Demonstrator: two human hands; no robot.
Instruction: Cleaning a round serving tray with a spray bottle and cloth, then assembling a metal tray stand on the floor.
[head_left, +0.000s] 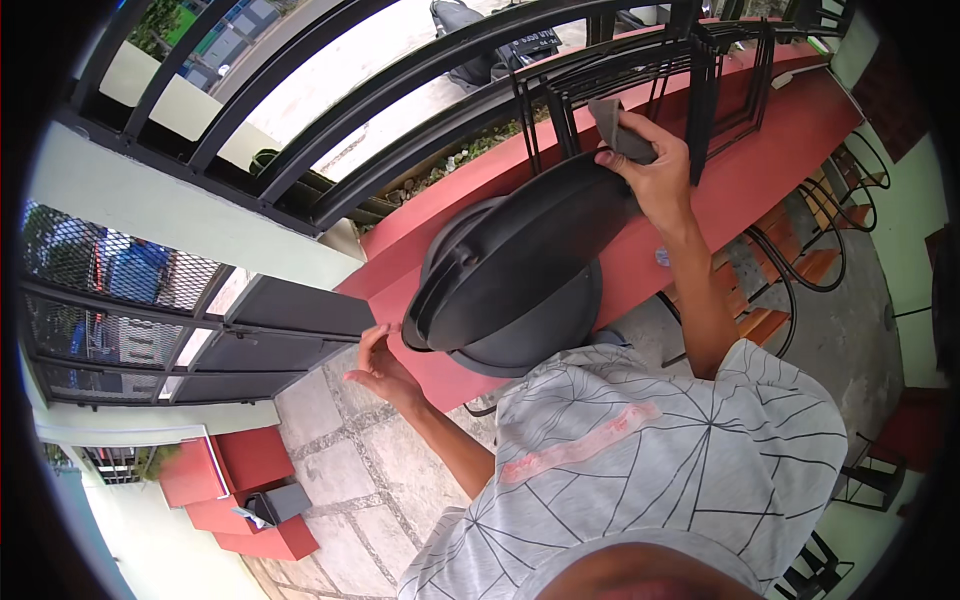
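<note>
A large, round, black dish-like piece (517, 255) is tilted up over a dark grey round body (540, 330) on a red counter (750, 157). My right hand (652, 161) grips its upper right rim, with a grey cloth (622, 135) held in the same fingers. Beside the lower left rim is my left hand (386, 367), its fingers apart and holding nothing. Whether its fingertips touch the rim, I cannot tell. The underside of the black piece is mostly hidden.
Black metal frames (727, 97) stand on the counter against a barred window (360, 112). Chairs with wooden slats (772, 247) line its right side. At the left are a metal gate (277, 322) and red blocks (255, 457) on the paved floor (330, 420).
</note>
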